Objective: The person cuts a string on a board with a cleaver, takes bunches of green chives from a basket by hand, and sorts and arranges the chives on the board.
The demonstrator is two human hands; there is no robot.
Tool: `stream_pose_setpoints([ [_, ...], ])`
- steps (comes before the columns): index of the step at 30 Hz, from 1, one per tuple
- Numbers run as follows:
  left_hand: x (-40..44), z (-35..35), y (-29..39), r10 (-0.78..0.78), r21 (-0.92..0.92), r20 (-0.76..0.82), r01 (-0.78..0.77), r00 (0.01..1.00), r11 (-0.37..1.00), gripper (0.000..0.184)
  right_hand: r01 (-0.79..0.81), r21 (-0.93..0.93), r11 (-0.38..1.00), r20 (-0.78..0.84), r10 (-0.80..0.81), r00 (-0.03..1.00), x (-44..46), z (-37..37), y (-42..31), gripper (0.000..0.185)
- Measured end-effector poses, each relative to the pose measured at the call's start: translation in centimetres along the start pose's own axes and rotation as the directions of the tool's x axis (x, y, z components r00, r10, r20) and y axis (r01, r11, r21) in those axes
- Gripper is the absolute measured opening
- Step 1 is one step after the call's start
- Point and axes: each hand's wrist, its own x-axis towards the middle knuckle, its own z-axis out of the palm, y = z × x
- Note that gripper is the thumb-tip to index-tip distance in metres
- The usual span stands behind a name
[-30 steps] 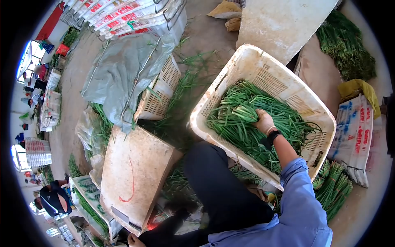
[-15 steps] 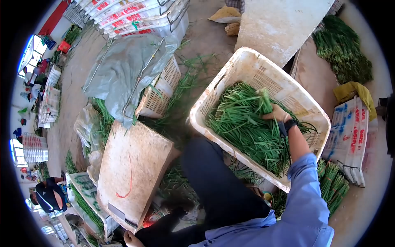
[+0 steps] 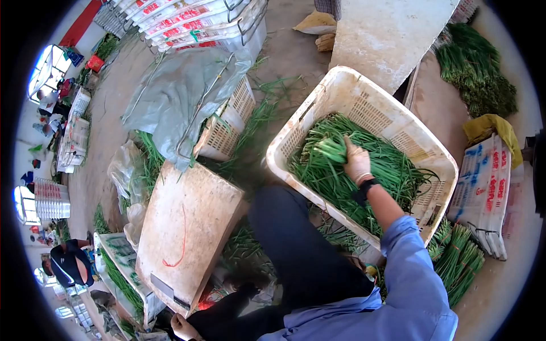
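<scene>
A large off-white plastic crate [image 3: 278,154] holds loose green garlic chives [image 3: 341,190]. My right hand [image 3: 356,162], with a dark band at the wrist, is closed around a bunch of garlic chives [image 3: 331,150] at the crate's left side, its pale cut ends turned up and left. Low at the left, my left hand [image 3: 183,328] is by the near corner of a worn, pale board-topped stand [image 3: 187,219]. Its fingers look curled, and whatever they may hold is hidden. On the stand lie a red string [image 3: 183,238] and a flat metal strip [image 3: 162,285].
Tied chive bundles [image 3: 459,258] lie right of the crate. Behind the stand, a grey plastic sheet [image 3: 176,102] covers another crate [image 3: 230,125]. Stacked white crates [image 3: 193,25] rise at the back. A large chive pile [image 3: 475,68] lies far right. Another person [image 3: 71,264] is at far left.
My right hand has moved left inside the crate with the bunch, which has swung from upright to pointing left. My left hand stays by the stand's corner. The view has shifted slightly.
</scene>
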Motion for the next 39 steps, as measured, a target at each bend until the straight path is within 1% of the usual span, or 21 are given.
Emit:
stream_pose_setpoints([
  [2, 0.0, 0.1, 0.0, 0.004, -0.005, 0.018, -0.004, 1.0, 1.0, 0.032, 0.05, -0.053, 0.997, 0.095, -0.045, 0.994, -0.1, -0.4, -3.0, 0.118],
  [3, 0.2, 0.0, 0.0, 0.007, -0.005, 0.026, -0.007, 1.0, 1.0, 0.032, 0.04, -0.102, 0.994, 0.225, -0.016, 0.974, 0.3, 0.6, -3.7, 0.128],
  [4, -0.3, -0.5, 2.0, 0.011, 0.039, 0.016, -0.012, 1.0, 0.999, 0.031, 0.038, -0.089, 0.995, 0.228, -0.017, 0.974, -0.2, 0.2, -4.1, 0.129],
  [6, 2.6, 2.3, -8.1, 0.096, -0.088, 0.048, -0.091, 0.994, 0.992, 0.027, 0.043, -0.07, 0.997, 0.223, -0.026, 0.974, -0.4, -1.1, -4.4, 0.132],
  [8, 2.5, 2.0, -8.2, 0.08, -0.099, 0.045, -0.075, 0.996, 0.992, 0.027, 0.043, -0.012, 0.999, 0.265, -0.038, 0.963, -0.7, -2.5, -3.4, 0.132],
  [10, 2.4, 2.3, -8.0, 0.051, -0.105, 0.025, -0.048, 0.998, 0.993, 0.028, 0.101, -0.024, 0.995, 0.274, -0.091, 0.957, -1.4, -3.8, -1.4, 0.121],
  [11, 2.4, 2.3, -8.1, 0.043, -0.107, 0.021, -0.04, 0.999, 0.993, 0.028, 0.052, 0.016, 0.999, 0.291, -0.054, 0.955, -1.5, -4.1, 0.1, 0.105],
  [12, 2.4, 2.2, -8.1, 0.034, -0.108, 0.016, -0.032, 0.999, 0.994, 0.028, -0.056, 0.034, 0.998, 0.318, 0.043, 0.947, -1.7, -5.0, 1.1, 0.072],
  [14, 1.1, 1.3, -5.7, 0.011, -0.104, -0.019, -0.013, 1.0, 0.994, 0.03, -0.164, -0.201, 0.966, 0.212, 0.206, 0.955, -1.4, -4.1, 3.9, 0.042],
  [16, 1.2, 1.4, -5.6, -0.008, -0.122, -0.015, 0.006, 1.0, 0.993, 0.03, -0.128, -0.148, 0.981, -0.219, 0.094, 0.971, -1.8, -6.3, 3.5, 0.033],
  [17, 2.1, 1.8, -6.8, -0.016, -0.139, 0.01, 0.017, 1.0, 0.99, 0.029, -0.09, -0.155, 0.984, -0.301, 0.04, 0.953, -1.6, -7.2, 2.0, 0.034],
  [18, 2.7, 2.2, -8.0, -0.02, -0.156, 0.035, 0.026, 0.999, 0.987, 0.028, 0.083, -0.032, 0.996, -0.383, -0.089, 0.919, -1.4, -6.6, 1.2, 0.041],
  [19, 2.8, 2.4, -8.1, -0.015, -0.152, 0.039, 0.02, 0.999, 0.988, 0.028, 0.284, 0.13, 0.95, -0.351, -0.224, 0.909, -1.6, -6.2, -0.4, 0.052],
  [21, 3.2, 2.5, -8.2, -0.004, -0.142, 0.042, 0.01, 0.999, 0.99, 0.027, 0.345, 0.323, 0.881, -0.179, -0.301, 0.937, -1.5, -6.0, -5.7, 0.07],
  [22, 3.2, 2.4, -8.3, 0.003, -0.147, 0.052, 0.005, 0.999, 0.989, 0.027, 0.312, 0.265, 0.912, -0.035, -0.314, 0.949, -1.0, -4.6, -7.6, 0.087],
  [24, 2.9, 2.3, -8.2, 0.009, -0.157, 0.066, 0.002, 0.998, 0.988, 0.026, 0.356, 0.068, 0.932, -0.021, -0.355, 0.935, 0.6, -3.8, -10.0, 0.103],
  [27, 2.5, 2.0, -8.1, 0.038, -0.148, 0.072, -0.026, 0.997, 0.989, 0.025, 0.385, -0.056, 0.921, 0.087, -0.38, 0.921, 1.6, -1.4, -11.2, 0.114],
  [30, 2.1, 2.0, -8.4, -0.005, -0.198, 0.089, 0.022, 0.996, 0.98, 0.024, 0.391, -0.097, 0.915, 0.035, -0.39, 0.92, 1.9, -0.5, -11.2, 0.12],
  [33, 2.6, 2.3, -8.7, -0.06, -0.278, 0.08, 0.08, 0.995, 0.957, 0.026, 0.447, -0.069, 0.892, 0.101, -0.439, 0.893, 2.4, 0.6, -11.6, 0.117],
  [36, 1.6, 2.4, -6.8, -0.253, -0.029, -0.097, 0.251, 0.963, 0.967, 0.031, 0.438, -0.136, 0.889, 0.099, -0.427, 0.899, 2.9, 1.5, -12.3, 0.113],
  [39, 1.4, 1.0, -4.3, -0.134, -0.054, 0.004, 0.134, 0.991, 0.99, 0.033, 0.332, -0.229, 0.915, 0.149, -0.304, 0.941, 3.5, 0.7, -13.7, 0.109],
])
